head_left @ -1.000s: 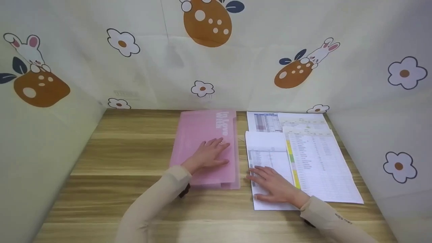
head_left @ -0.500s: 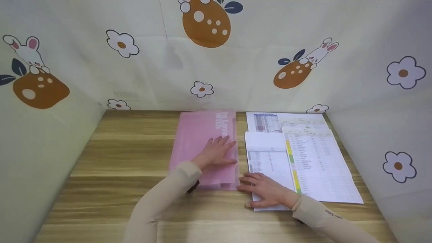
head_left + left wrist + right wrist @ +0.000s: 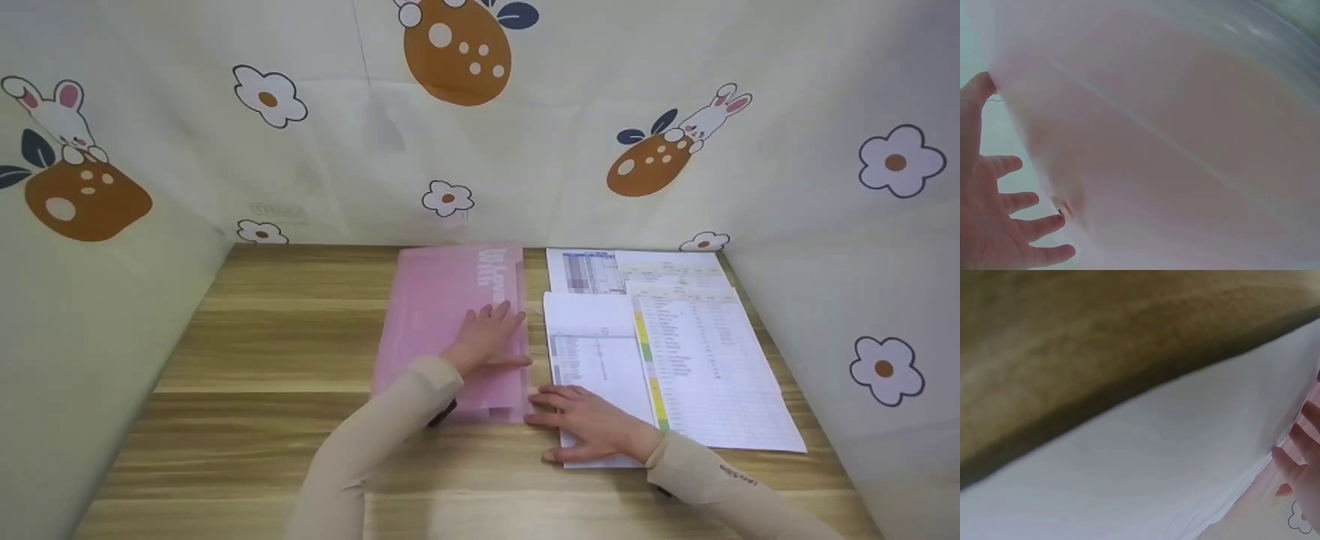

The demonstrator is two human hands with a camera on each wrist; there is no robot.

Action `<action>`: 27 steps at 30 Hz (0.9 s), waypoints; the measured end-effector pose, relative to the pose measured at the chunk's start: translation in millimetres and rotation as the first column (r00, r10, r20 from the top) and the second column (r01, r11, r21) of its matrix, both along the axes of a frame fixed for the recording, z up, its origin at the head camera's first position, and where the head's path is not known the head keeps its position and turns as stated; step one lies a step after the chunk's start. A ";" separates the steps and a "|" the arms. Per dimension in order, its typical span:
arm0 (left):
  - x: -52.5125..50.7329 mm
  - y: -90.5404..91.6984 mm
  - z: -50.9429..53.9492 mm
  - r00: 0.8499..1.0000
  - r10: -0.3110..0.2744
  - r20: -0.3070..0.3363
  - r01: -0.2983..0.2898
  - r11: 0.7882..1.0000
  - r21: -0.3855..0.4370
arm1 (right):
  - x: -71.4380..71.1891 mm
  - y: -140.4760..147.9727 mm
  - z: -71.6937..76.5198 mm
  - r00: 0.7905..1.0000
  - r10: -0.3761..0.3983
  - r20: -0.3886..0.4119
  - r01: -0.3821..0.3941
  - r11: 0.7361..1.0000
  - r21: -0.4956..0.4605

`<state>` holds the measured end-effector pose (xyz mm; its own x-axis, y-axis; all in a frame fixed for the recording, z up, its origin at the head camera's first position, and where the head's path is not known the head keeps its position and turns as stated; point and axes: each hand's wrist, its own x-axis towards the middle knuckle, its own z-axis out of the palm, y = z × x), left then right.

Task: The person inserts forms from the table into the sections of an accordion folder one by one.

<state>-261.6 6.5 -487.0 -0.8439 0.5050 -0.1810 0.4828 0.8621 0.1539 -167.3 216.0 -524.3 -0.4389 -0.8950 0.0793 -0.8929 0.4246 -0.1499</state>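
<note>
In the head view a pink folder (image 3: 431,315) with white lettering lies upright on the table, its far end by the back wall. My left hand (image 3: 491,341) rests on its right half, fingers spread, thumb at the right edge. The left wrist view shows the pink sheet (image 3: 1157,152) close up beside the spread hand (image 3: 994,219). Just right of the folder lies a stack of printed papers (image 3: 600,360). My right hand (image 3: 592,424) lies over its near left edge, fingertips beside the folder's near right corner. White paper (image 3: 1129,467) fills much of the right wrist view.
More printed sheets (image 3: 712,360), with a yellow and green strip, lie at the right, overlapping another pair of sheets (image 3: 592,271) behind. The wooden table (image 3: 285,315) meets cloth walls (image 3: 360,150) printed with rabbits and flowers at the back and both sides.
My left hand has slid right across the folder to its right edge. My right hand has moved left and slightly nearer, its fingertips passing beyond the papers' left edge.
</note>
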 end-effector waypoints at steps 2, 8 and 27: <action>-0.1 0.6 -0.4 1.000 0.005 -0.003 -0.005 1.000 -0.002 | 0.0 0.0 -0.2 1.000 0.002 0.001 -0.002 1.000 0.001; -0.9 -0.3 -0.5 1.000 0.028 0.011 -0.028 0.999 0.036 | -0.1 0.0 0.4 1.000 0.002 0.013 -0.002 1.000 -0.001; -20.9 -1.1 -6.5 0.991 0.134 -0.013 -0.127 0.965 0.231 | -1.2 -0.1 -4.9 1.000 0.026 -0.012 -0.027 0.998 -0.060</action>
